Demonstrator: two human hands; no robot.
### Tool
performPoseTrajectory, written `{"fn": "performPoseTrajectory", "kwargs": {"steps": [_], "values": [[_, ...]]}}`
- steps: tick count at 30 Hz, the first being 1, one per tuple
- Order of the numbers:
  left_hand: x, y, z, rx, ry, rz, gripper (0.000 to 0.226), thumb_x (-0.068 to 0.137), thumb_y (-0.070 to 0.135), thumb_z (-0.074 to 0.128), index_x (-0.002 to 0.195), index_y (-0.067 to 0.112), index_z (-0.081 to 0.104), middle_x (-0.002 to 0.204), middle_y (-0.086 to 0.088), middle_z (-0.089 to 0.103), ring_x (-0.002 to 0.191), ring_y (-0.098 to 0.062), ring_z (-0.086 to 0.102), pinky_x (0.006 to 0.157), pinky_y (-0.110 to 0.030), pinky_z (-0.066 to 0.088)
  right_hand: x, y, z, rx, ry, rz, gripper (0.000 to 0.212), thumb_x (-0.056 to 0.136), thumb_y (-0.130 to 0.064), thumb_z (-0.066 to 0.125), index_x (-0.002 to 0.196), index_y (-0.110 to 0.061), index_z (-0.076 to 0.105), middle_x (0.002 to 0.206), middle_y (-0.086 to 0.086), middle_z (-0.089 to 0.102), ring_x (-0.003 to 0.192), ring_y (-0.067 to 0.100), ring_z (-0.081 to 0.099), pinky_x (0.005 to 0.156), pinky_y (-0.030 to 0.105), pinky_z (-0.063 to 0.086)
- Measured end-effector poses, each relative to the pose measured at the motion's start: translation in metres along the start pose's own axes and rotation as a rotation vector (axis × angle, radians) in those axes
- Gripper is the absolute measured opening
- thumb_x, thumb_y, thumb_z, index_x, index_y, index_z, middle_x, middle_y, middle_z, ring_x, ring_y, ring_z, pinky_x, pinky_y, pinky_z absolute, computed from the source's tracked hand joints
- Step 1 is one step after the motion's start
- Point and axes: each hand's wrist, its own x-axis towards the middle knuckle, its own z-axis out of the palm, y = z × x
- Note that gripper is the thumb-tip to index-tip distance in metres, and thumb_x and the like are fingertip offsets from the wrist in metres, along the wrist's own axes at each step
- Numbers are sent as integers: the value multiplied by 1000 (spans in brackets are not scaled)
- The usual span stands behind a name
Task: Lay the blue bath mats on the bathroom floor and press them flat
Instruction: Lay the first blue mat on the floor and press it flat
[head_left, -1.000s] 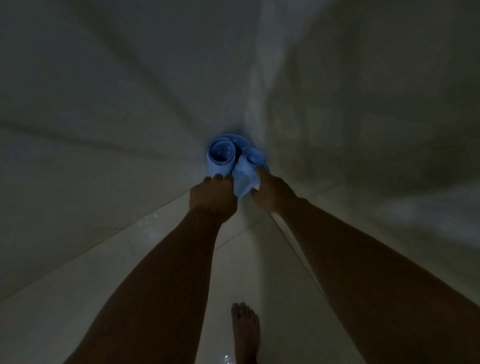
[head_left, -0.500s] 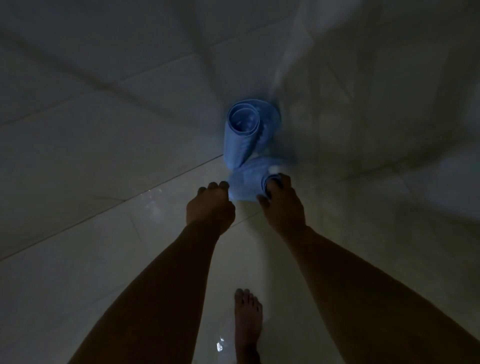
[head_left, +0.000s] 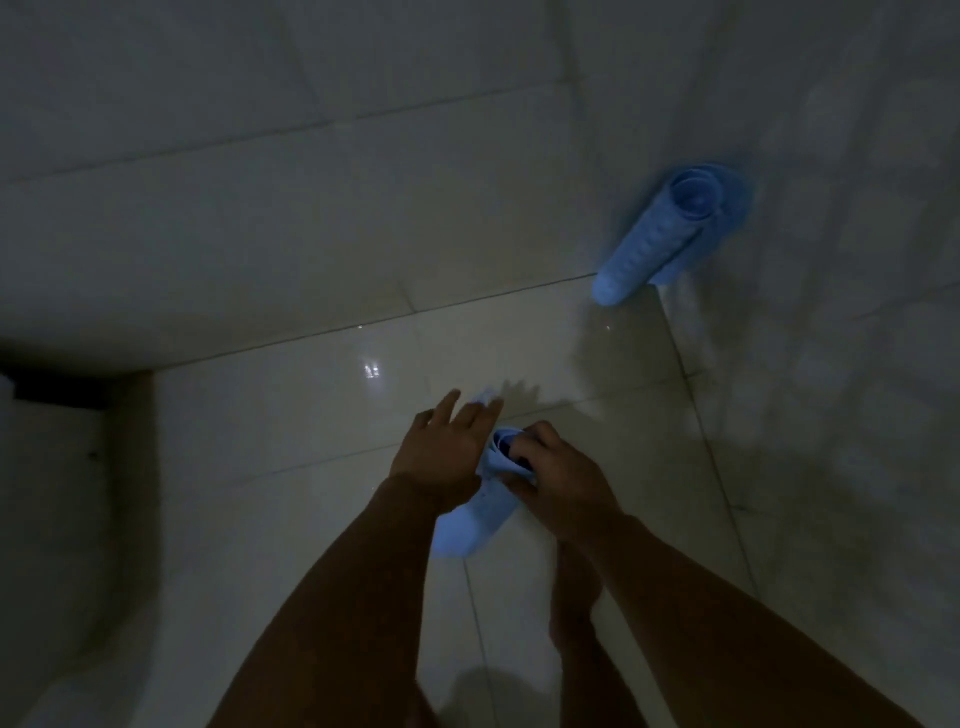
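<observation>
Fingers (head_left: 535, 441) of the right hand (head_left: 558, 480) curl around the upper end of a rolled blue mat (head_left: 480, 512) and grip it; fingers of the left hand (head_left: 447, 447) are straight and a little spread, lying against the left side of the same roll. From my remote seat I go now from the biggest thing to the smallest.

I see the bathroom floor (head_left: 291, 400), made of pale glossy tiles, which fills the lower half of the view, with tiled walls (head_left: 260, 130) rising at 12 o'clock and at 3 o'clock. My two bare forearms come in from 6 o'clock and meet near the centre. At 2 o'clock, well apart from the hands, a second rolled blue mat (head_left: 644, 241) stands tilted in the corner, its lower end on the floor and its upper end leaning on the wall. The roll I hold points its lower end toward 7 o'clock. A bare foot (head_left: 571, 608) is under the right forearm, blurred in the dark.
</observation>
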Motion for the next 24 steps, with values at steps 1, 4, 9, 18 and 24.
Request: {"fn": "performPoseTrajectory", "kwargs": {"steps": [1, 4, 9, 18, 24], "values": [[-14, -12, 1, 32, 26, -15, 87, 96, 34, 65, 164, 21, 13, 170, -7, 20, 158, -34, 10, 123, -49, 24, -3, -11, 8, 9, -12, 34, 31, 98, -45, 59, 123, -25, 61, 123, -1, 53, 98, 20, 62, 78, 34, 53], [-53, -42, 5, 206, 104, 25, 39, 99, 29, 53, 135, 14, 60, 145, -14, 51, 144, -36, 36, 115, -47, 34, -12, -37, 33, -29, -24, 129, 45, 97, -57, 55, 132, -30, 58, 122, -4, 51, 97, 19, 63, 76, 29, 46], [-132, -86, 32, 124, 157, 175, 32, 104, 34, 44, 119, 14, 64, 129, -11, 66, 144, -27, 45, 119, -37, 31, -35, -85, 62, -180, -87, 277, 92, 74, -93, 47, 140, -29, 49, 121, -2, 53, 98, 19, 65, 79, 29, 52], [-199, -93, 24, -126, 330, 163, 14, 99, 23, 58, 102, 11, 62, 89, -8, 71, 75, -30, 70, 68, -35, 45, -63, -106, 51, -654, -196, 141, 34, 91, -48, 65, 117, -28, 71, 141, 4, 49, 125, 27, 50, 95, 43, 49], [-214, -93, 12, -196, 401, 30, 21, 106, 33, 43, 113, 15, 52, 100, -7, 66, 85, -33, 67, 75, -43, 53, -67, -102, 35, -639, -271, -352, 35, 80, -50, 57, 104, -27, 67, 104, -7, 72, 103, 18, 67, 111, 56, 35]]}}
